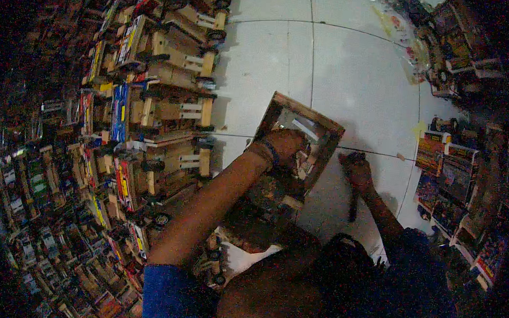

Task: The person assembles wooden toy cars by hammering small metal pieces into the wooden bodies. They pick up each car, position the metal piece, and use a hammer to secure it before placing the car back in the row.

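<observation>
My left hand [288, 145] reaches down into a shallow wooden box [327, 157] that stands tilted on the pale tiled floor. Its fingers curl down among small light-coloured pieces [304, 164], and their tips are hidden. A dark band circles that wrist. Right of the box, my right hand [359, 174] is closed around a dark hammer [353, 207]; the handle points back toward me and the head pokes out beyond the fingers. The near part of the box is dark and hard to make out.
Rows of wooden toy trucks [169, 107] with black wheels and coloured panels line the left side closely. More toy trucks [448, 167] stand at the right. At the far right lies a crumpled clear plastic sheet [404, 37]. White tiled floor [265, 51] stretches beyond the box.
</observation>
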Tool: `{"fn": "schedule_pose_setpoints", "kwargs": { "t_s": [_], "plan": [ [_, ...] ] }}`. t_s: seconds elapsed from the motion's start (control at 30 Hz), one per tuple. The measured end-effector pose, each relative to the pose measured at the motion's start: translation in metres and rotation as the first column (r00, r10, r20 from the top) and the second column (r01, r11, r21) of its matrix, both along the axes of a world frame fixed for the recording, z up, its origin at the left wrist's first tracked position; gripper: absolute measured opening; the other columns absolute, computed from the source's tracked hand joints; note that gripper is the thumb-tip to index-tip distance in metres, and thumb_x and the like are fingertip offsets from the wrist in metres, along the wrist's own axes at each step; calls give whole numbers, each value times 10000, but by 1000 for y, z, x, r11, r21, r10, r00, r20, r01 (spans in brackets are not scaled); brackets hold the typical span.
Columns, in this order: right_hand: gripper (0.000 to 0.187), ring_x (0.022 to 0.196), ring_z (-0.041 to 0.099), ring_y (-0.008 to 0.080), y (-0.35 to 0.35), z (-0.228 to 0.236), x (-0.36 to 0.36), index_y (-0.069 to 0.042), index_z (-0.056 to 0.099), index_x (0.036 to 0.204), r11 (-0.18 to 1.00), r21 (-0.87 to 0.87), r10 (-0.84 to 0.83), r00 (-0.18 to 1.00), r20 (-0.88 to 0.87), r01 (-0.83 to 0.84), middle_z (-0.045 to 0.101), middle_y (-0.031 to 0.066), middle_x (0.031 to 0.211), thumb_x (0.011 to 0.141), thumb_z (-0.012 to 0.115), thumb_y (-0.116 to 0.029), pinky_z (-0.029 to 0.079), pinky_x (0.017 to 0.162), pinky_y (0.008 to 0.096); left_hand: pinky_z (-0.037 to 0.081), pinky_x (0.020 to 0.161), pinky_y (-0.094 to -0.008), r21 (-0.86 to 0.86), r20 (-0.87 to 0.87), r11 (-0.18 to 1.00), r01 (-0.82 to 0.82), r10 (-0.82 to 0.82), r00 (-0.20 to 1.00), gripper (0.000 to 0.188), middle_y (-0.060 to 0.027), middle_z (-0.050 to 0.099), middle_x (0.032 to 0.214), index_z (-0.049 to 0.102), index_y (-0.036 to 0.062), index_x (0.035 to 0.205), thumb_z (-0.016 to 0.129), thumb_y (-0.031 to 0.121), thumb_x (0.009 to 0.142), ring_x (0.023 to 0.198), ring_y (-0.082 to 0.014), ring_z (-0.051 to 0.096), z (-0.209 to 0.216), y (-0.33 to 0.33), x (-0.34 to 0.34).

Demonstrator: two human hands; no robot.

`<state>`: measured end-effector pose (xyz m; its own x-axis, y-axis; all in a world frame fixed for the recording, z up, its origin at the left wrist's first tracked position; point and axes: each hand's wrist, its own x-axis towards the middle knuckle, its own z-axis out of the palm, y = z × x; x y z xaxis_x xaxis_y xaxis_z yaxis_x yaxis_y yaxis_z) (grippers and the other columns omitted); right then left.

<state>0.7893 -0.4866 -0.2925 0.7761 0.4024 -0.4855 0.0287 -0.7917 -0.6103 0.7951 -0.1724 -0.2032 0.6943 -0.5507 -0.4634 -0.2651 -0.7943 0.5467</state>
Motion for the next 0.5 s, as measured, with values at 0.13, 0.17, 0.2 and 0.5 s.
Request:
{"fn": "schedule_pose_setpoints", "kwargs": {
  "t_s": [0.13, 0.17, 0.2, 0.5],
  "plan": [
    [352, 915, 612, 360, 9, 18, 5, -59, 643, 1069, 999, -36, -15, 998, -68, 13, 633, 167, 974, 975, 538, -382, 500, 847, 477, 514, 978, -445, 91, 61, 989, -120, 115, 992, 265, -181, 686, 1150, 700, 93, 1113, 661, 174, 863, 1115, -353, 649, 12, 5, 4],
    [370, 933, 615, 371, 12, 20, 6, -59, 638, 1095, 999, -33, -12, 999, -34, 11, 637, 169, 987, 971, 543, -394, 500, 859, 476, 510, 984, -448, 103, 85, 987, -125, 116, 990, 278, -185, 684, 1151, 696, 89, 1115, 671, 192, 858, 1122, -355, 644, 14, 6, 6],
    [390, 950, 617, 382, 12, 21, 5, -59, 633, 1122, 997, -67, -45, 998, -37, 43, 641, 170, 1000, 966, 548, -405, 501, 872, 475, 510, 983, -458, 40, 27, 978, -203, 202, 979, 338, -201, 679, 1152, 690, 76, 1133, 694, 268, 855, 1144, -370, 626, 17, 8, 6],
    [298, 927, 629, 344, 4, 10, -1, -99, 665, 1064, 1000, -20, 7, 999, 48, -6, 644, 157, 978, 984, 549, -361, 512, 818, 443, 547, 854, -395, -495, -123, 750, -438, 439, 890, 370, -146, 713, 1001, 675, 62, 1112, 639, 397, 959, 927, -293, 693, 87, 26, 0]
  ]
}}
